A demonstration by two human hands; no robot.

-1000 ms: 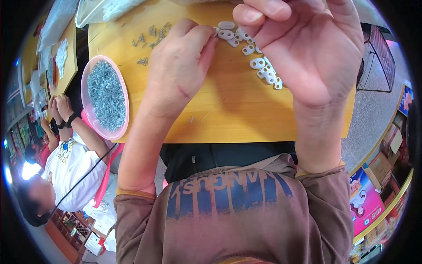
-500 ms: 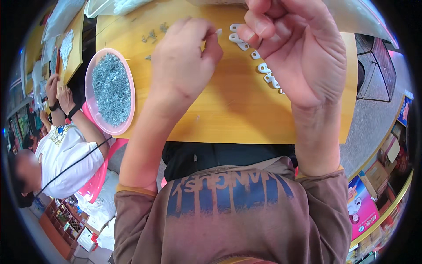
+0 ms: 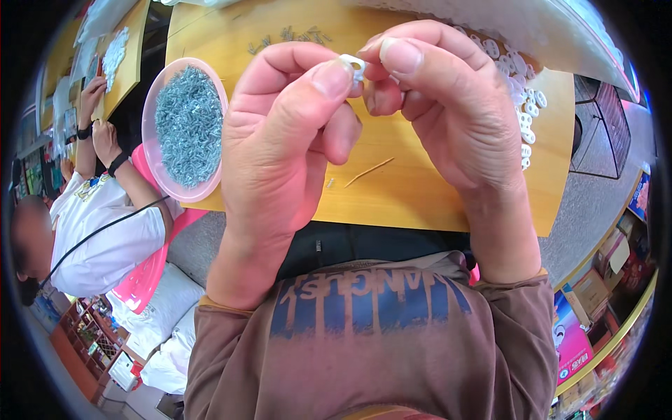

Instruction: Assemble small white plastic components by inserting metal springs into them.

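Note:
My left hand (image 3: 287,126) pinches a small white plastic clip with a hole (image 3: 355,65) between thumb and fingertips, above the middle of the table. Close against the clip's right side, my right hand (image 3: 455,105) has its thumb and fingers pressed together; whatever they hold is hidden. To the left of my left hand stands a pink oval bowl (image 3: 148,129) full of small silvery screws or nails (image 3: 187,126). Beyond the hands, several loose metal pieces (image 3: 304,35) lie on the wooden table (image 3: 420,203). Many white plastic pieces (image 3: 526,122) spread along the right side.
A thin brown stick (image 3: 369,171) lies on the table below the hands. Clear plastic bags (image 3: 560,35) cover the far right edge. At left, a co-worker in a white shirt (image 3: 112,245) works at another table (image 3: 133,59). A black wire-frame stand (image 3: 600,126) is at right.
Both hands have come together around the white clip. My left hand has turned thumb-side up, and the right has closed its fingers. More white pieces and the stick now show.

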